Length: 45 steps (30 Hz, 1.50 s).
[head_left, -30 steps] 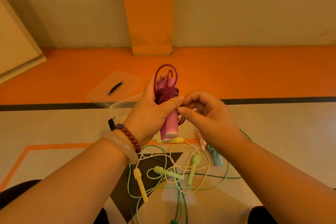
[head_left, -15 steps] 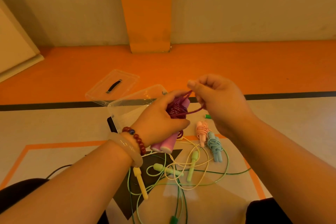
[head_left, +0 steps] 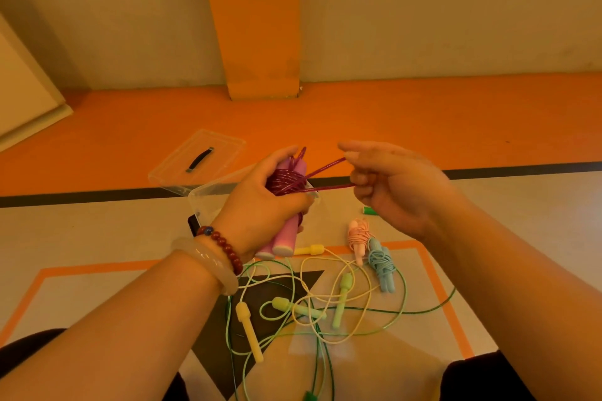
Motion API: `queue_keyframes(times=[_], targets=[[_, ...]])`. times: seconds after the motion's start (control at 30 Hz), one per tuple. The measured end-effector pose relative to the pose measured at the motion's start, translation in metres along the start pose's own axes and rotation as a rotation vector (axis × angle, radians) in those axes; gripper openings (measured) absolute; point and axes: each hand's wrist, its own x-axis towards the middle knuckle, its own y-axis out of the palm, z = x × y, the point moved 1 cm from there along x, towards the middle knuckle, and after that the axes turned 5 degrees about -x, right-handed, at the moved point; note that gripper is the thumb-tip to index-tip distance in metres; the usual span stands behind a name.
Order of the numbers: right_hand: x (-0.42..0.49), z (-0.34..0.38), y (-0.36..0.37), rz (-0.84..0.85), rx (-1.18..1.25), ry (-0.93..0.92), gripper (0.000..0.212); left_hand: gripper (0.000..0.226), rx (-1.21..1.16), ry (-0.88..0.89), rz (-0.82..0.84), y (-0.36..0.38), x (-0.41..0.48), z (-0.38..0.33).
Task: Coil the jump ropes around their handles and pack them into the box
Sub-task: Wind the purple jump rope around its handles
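Note:
My left hand [head_left: 260,202] grips the two pink handles [head_left: 282,241] of a jump rope, with the purple cord [head_left: 286,182] coiled round their upper part. My right hand [head_left: 391,185] pinches a loop of that purple cord and holds it taut out to the right. The clear plastic box [head_left: 208,195] stands on the floor just behind my left hand, mostly hidden by it. On the floor below lie a coiled pink rope [head_left: 358,236], a coiled blue rope [head_left: 381,265], and loose yellow [head_left: 249,330] and green [head_left: 340,299] ropes in a tangle.
The box's clear lid [head_left: 198,159] with a black handle lies on the orange floor strip behind the box. A green handle end [head_left: 369,211] lies right of the box, another [head_left: 308,396] at the bottom edge. My knees frame the bottom corners.
The handles dropped from upright in front of me to a tilt over the box. My right hand pulled a cord loop out to the right, drawing it taut.

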Motion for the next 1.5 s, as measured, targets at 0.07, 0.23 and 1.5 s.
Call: queue_keyframes(times=[0.07,0.23,1.5], targets=[[0.001,0.000,-0.002,-0.012,-0.154,-0.058,0.011,0.070,-0.046,-0.014,0.041,-0.001,-0.003,-0.003],[0.003,-0.003,-0.003,-0.072,-0.262,-0.107,0.010,0.068,-0.189,0.005,0.059,0.006,-0.007,-0.005],[-0.009,-0.015,0.017,-0.343,-0.653,-0.527,0.025,0.023,-0.089,-0.088,0.110,0.013,-0.007,-0.007]])
